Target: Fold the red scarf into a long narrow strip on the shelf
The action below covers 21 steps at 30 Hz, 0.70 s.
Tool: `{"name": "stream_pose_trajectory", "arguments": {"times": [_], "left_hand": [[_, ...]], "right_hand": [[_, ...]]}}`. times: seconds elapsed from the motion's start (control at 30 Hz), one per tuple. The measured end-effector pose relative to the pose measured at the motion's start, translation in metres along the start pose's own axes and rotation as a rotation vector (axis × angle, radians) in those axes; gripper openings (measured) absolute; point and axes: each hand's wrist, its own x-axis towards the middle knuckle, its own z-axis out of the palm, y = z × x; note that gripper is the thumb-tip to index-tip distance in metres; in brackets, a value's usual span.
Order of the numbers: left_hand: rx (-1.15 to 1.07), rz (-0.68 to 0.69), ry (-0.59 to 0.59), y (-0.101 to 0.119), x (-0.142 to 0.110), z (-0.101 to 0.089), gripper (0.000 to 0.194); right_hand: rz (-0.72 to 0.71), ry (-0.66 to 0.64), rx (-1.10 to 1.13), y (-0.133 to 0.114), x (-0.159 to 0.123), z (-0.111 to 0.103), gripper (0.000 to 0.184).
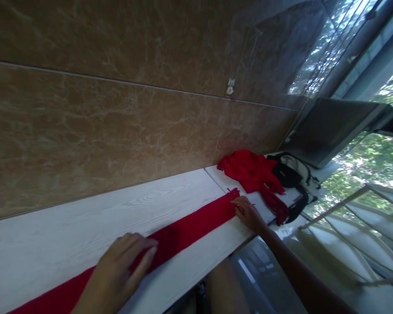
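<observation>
A long red scarf (pixel 190 229) lies flat in a narrow band, running diagonally over a white wood-grain ledge (pixel 157 198) beside a brown marbled wall (pixel 118 131). Its fringed end points toward the upper right; the other end runs out of view at lower left. The step in hand appears to be straightening the scarf and tending its fringed end. From here, handling seems to call for a light pinch at that end, with the band kept flat and its edges even.

The right hand (pixel 247 213) is at the scarf's fringed end, fingertips bent in at the near corner. Whether they pinch the cloth or only touch it, I cannot tell. The left hand (pixel 114 270) is over the nearer stretch, blurred, thumb and fingers apart with red cloth showing between them; contact is unclear. Beyond the right hand, a rumpled heap of red fringed cloth (pixel 249 168) lies beside a black and pale backpack (pixel 293 170).
</observation>
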Motion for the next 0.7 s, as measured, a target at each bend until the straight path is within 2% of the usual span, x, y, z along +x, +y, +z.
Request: {"name": "stream_pose_trajectory", "arguments": {"times": [0.1, 0.2, 0.33, 0.47, 0.7], "left_hand": [[0.016, 0.144, -0.051, 0.015, 0.037, 0.046, 0.029], [0.066, 0.244, -0.045, 0.012, 0.043, 0.074, 0.024], [0.154, 0.369, 0.001, -0.004, 0.038, 0.086, 0.039], [0.206, 0.500, 0.062, -0.016, 0.038, 0.094, 0.039], [0.240, 0.534, 0.041, -0.038, 0.026, 0.106, 0.042]], "right_hand": [[-0.026, 0.016, -0.028, 0.005, -0.004, 0.005, 0.029], [-0.045, -0.008, -0.043, 0.008, -0.008, 0.007, 0.028], [-0.061, -0.056, -0.059, 0.007, -0.007, 0.005, 0.020], [-0.055, -0.084, -0.084, 0.005, -0.006, 0.004, 0.019], [-0.037, -0.107, -0.109, 0.000, -0.005, 0.004, 0.021]]}}
